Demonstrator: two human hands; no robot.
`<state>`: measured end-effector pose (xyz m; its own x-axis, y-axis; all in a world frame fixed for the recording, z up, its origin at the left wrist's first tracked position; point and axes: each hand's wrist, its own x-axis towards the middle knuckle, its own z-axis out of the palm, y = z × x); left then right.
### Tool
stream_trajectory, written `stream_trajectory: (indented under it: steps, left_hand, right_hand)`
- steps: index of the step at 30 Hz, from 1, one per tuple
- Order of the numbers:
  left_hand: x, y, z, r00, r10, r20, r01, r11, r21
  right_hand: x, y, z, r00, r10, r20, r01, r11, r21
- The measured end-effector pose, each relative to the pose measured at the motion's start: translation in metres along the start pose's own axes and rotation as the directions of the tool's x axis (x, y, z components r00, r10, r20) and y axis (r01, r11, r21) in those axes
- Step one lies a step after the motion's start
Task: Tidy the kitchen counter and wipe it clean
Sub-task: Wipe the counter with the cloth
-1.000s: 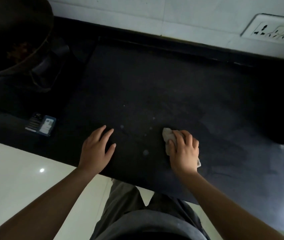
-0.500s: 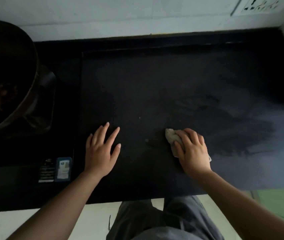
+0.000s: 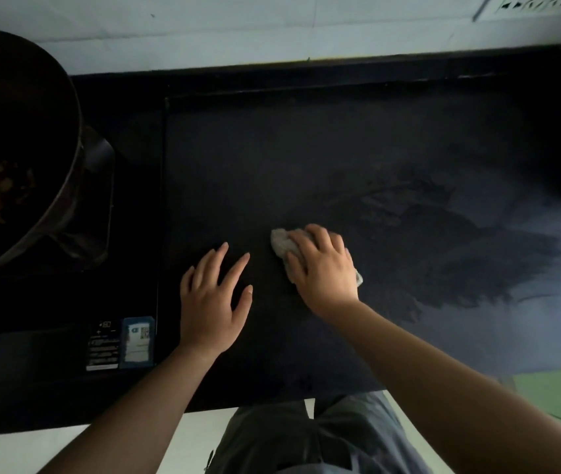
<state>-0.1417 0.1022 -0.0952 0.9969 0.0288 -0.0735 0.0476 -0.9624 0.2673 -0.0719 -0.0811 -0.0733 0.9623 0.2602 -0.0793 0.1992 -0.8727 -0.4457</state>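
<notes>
We're looking down on a dim kitchen, where a dark matte stone counter (image 3: 272, 159) runs back to a pale tiled wall (image 3: 238, 29), with a white socket plate (image 3: 529, 3) at the far right corner. Over on the left, a big dark round pan (image 3: 15, 148) with brownish scraps inside sits on a black induction cooktop (image 3: 67, 336), its labelled control panel (image 3: 120, 343) at the near edge.

Here's the action: our right hand (image 3: 323, 268) is pressed down on a crumpled pale grey cloth (image 3: 281, 242), fingers curled over it and holding it flat against the counter, near the middle of the surface towards the near edge. Only the cloth's far-left lump and a scrap by the wrist peek out. Our left hand (image 3: 210, 302) lies just beside it on the left, palm down, fingers spread wide, holding nothing, apparently bracing on the counter.

How far along are we? To the right of the cloth there's a broad darker, streaky patch (image 3: 460, 241), which we'd read as damp, already-wiped ground. The stretch in front of the hands and back towards the wall shows no such streaks, so that looks like what's left. No loose clutter on the open counter, so the tidying seems largely done, though the pan on the cooktop is not yet dealt with.
</notes>
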Motion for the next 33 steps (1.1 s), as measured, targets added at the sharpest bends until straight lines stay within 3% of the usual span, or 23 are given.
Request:
stream_trajectory:
  steps: [6,11,17,19,26,30,33]
  left_hand:
    - [0.0,0.0,-0.001,1.0,0.0,-0.008,0.0,1.0,-0.026]
    - [0.0,0.0,-0.001,1.0,0.001,-0.016,-0.001,0.999,-0.032]
    - [-0.001,0.001,-0.001,1.0,0.005,-0.018,-0.005,1.0,-0.029]
    - [-0.001,0.001,-0.001,1.0,0.013,-0.008,-0.014,1.0,-0.026]
    - [0.001,0.011,-0.006,0.996,0.063,0.063,-0.063,0.998,-0.001]
    - [0.003,0.032,-0.005,0.983,0.131,0.128,-0.134,0.991,0.012]
    - [0.004,0.043,-0.001,0.977,0.119,0.179,-0.134,0.988,0.073]
  right_hand:
    - [-0.038,0.037,-0.009,0.997,0.022,-0.072,-0.025,0.999,-0.043]
    - [0.013,0.014,-0.01,0.947,0.301,-0.111,-0.297,0.953,0.055]
    - [-0.029,0.007,-0.006,0.999,0.038,0.005,-0.038,0.999,-0.001]
    - [-0.056,0.017,-0.008,1.0,0.023,-0.009,-0.023,0.999,-0.03]
    - [-0.066,0.06,-0.026,0.961,0.233,-0.149,-0.242,0.969,-0.042]
    - [-0.034,0.071,-0.032,0.896,0.404,-0.182,-0.403,0.914,0.047]
    - [-0.035,0.073,-0.033,0.888,0.419,-0.189,-0.411,0.908,0.083]
